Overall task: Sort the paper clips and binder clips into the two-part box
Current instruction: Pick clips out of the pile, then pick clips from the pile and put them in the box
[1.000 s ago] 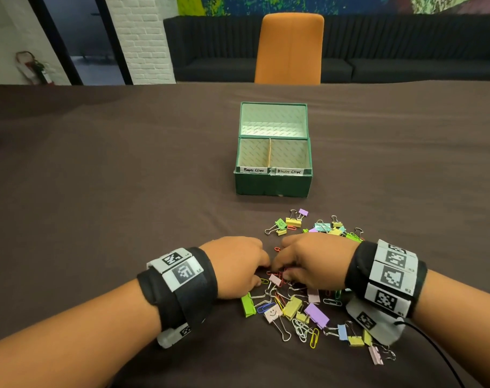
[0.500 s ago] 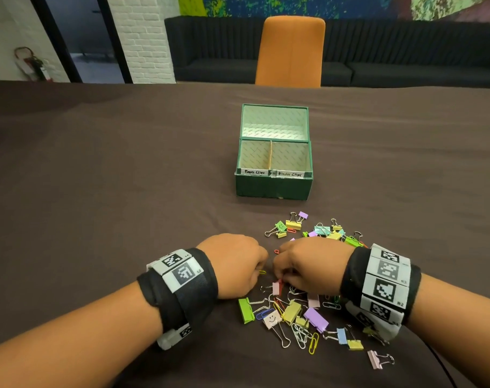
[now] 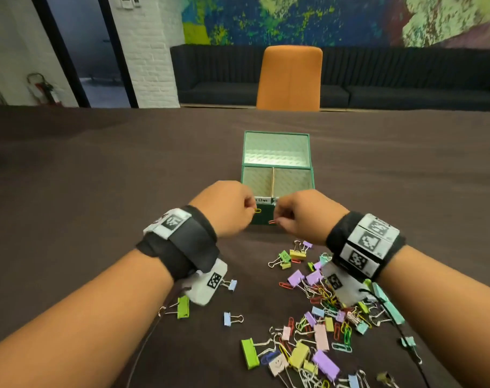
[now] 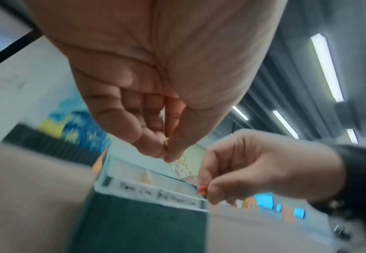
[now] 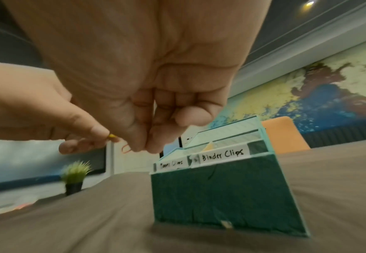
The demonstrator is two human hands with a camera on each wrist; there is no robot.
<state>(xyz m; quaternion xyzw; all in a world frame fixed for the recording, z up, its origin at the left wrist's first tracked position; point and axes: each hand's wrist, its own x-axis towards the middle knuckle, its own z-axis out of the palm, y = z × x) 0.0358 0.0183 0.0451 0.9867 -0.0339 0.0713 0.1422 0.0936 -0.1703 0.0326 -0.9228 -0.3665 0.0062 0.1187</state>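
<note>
In the head view, a yellow paper clip (image 3: 257, 210) is pinched between the thumb and forefinger of the left hand (image 3: 224, 208), its loop protruding toward 3 o'clock from the fingertips. A red paper clip (image 3: 272, 221) is pinched in the same way by the right hand (image 3: 308, 215), and it projects toward 9 o'clock from that hand's fingertips. Both hands are held raised in front of the near wall of the green two-part box (image 3: 277, 175), the 2 clips lying close to each other but apart.

In the left wrist view, only a small yellow glint of the clip (image 4: 166, 140) is seen between the closed thumb and forefinger, the remaining fingers (image 4: 134, 102) being curled toward the palm. In the right wrist view, the red loop (image 5: 125, 149) is seen at 9 o'clock of the pressed-together thumb and forefinger, and the other fingers are folded in.

The box is seen with its lid (image 3: 276, 148) raised at 12 o'clock and 1 divider (image 3: 272, 182) between the 2 compartments; nothing is visible inside them. The right label (image 5: 222, 155) is read as "Binder Clips"; the left label (image 5: 173, 165) is blurred.

The loose pile of paper clips and binder clips (image 3: 322, 317) is spread on the brown table (image 3: 98, 191) at 6 o'clock of the box, below the right wrist. A green binder clip (image 3: 182, 307) and 2 pale blue ones lie apart at 9 o'clock of the pile.
</note>
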